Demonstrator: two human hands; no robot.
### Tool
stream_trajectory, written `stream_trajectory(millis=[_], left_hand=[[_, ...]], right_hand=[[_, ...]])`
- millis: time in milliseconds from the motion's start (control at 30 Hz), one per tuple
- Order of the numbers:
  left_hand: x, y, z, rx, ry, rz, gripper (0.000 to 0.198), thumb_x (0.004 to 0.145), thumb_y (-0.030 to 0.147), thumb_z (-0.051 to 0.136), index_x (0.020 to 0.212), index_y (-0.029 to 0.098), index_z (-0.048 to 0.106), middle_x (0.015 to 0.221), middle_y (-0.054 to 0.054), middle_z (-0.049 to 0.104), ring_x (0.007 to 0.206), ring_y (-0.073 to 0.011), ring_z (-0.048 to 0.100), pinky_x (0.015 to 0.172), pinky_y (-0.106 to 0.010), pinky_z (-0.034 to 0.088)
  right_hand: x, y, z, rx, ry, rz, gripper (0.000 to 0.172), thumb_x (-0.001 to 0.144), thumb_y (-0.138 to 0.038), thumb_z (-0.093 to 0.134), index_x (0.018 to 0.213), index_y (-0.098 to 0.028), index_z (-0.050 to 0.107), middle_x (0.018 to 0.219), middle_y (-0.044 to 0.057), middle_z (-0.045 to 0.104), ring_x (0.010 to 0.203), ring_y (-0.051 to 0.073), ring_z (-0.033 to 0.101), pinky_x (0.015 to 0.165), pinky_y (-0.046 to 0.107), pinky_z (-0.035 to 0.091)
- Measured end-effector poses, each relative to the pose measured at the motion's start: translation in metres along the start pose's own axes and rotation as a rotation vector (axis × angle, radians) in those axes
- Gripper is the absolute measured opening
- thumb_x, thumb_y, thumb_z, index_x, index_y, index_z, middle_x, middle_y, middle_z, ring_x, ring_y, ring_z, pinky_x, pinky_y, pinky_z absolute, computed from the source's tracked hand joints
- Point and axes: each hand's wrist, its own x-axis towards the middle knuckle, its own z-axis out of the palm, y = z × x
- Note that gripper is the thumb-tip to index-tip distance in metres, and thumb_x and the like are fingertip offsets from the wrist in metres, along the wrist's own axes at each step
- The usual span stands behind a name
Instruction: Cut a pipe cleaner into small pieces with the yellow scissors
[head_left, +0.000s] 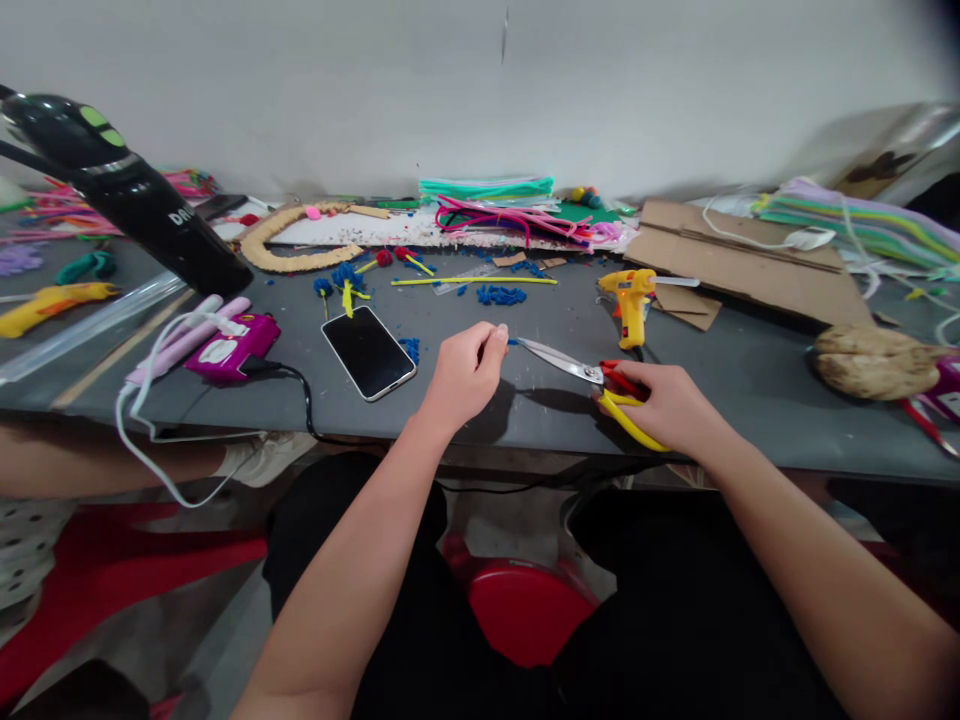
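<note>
My right hand [671, 405] grips scissors [566, 365] with red and yellow handles, their blades pointing left and nearly closed. In a pinch, my left hand [469, 375] holds a thin blue pipe cleaner [513, 341], of which only a short end shows. The blade tips lie beside that end; whether they touch it I cannot tell. Past my hands, a pile of short blue pieces [501, 296] lies on the table, with a long yellow-green pipe cleaner [475, 282] behind it. Blue pompom flowers [346, 280] with yellow stems are at the left.
A yellow glue gun [632, 305] stands behind my right hand. A phone [368, 352] and a purple power strip [234, 350] with cables lie left. Cardboard [742, 250] sits at the back right, pink pipe cleaners [517, 220] along the wall. Someone's hand [862, 360] shows at far right.
</note>
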Motion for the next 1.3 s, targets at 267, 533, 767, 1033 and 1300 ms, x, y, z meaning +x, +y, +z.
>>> stream_trajectory(millis=[267,533,767,1033,1300], left_hand=[[-0.0004,0.0,0.0003,-0.001,-0.003,0.005,0.04,0.099,0.042,0.044,0.07,0.018,0.057,0.059,0.001,0.053,0.057,-0.0122,0.048,0.059,-0.027,0.037],[-0.0003,-0.0006,0.0009,-0.006,-0.002,0.012,0.039,0.099,0.042,0.045,0.071,0.018,0.057,0.06,0.0,0.054,0.058,-0.0123,0.049,0.059,-0.027,0.037],[-0.0002,0.0004,0.0005,0.005,-0.005,0.011,0.039,0.099,0.042,0.044,0.072,0.018,0.059,0.06,0.0,0.054,0.058,-0.0127,0.049,0.06,-0.028,0.038],[-0.0004,0.001,0.0006,0.01,-0.003,0.013,0.039,0.099,0.04,0.045,0.07,0.018,0.056,0.061,0.0,0.055,0.058,-0.0123,0.049,0.06,-0.028,0.037],[-0.0004,0.0008,0.0003,0.017,-0.007,0.02,0.039,0.099,0.04,0.045,0.07,0.018,0.056,0.06,0.0,0.054,0.057,-0.0121,0.048,0.06,-0.028,0.037]], right_hand=[[0.0007,-0.0019,-0.0007,0.005,0.021,-0.015,0.019,0.076,-0.035,0.061,0.083,-0.02,0.069,0.071,0.004,0.067,0.063,0.019,0.054,0.057,0.029,0.037],[0.0014,-0.001,-0.0002,0.004,0.018,-0.022,0.02,0.076,-0.035,0.061,0.081,-0.018,0.069,0.069,0.003,0.066,0.062,0.017,0.052,0.058,0.029,0.038],[0.0017,0.0011,0.0006,-0.009,0.021,-0.024,0.02,0.076,-0.035,0.061,0.08,-0.018,0.07,0.07,0.004,0.066,0.061,0.017,0.051,0.058,0.028,0.038],[0.0016,0.0,-0.0001,-0.003,0.028,-0.026,0.019,0.076,-0.036,0.061,0.078,-0.019,0.069,0.069,0.005,0.067,0.061,0.018,0.052,0.056,0.029,0.038],[0.0018,-0.004,-0.0021,0.035,0.04,-0.015,0.021,0.073,-0.034,0.063,0.086,-0.02,0.074,0.072,0.006,0.071,0.066,0.022,0.058,0.057,0.03,0.039]])
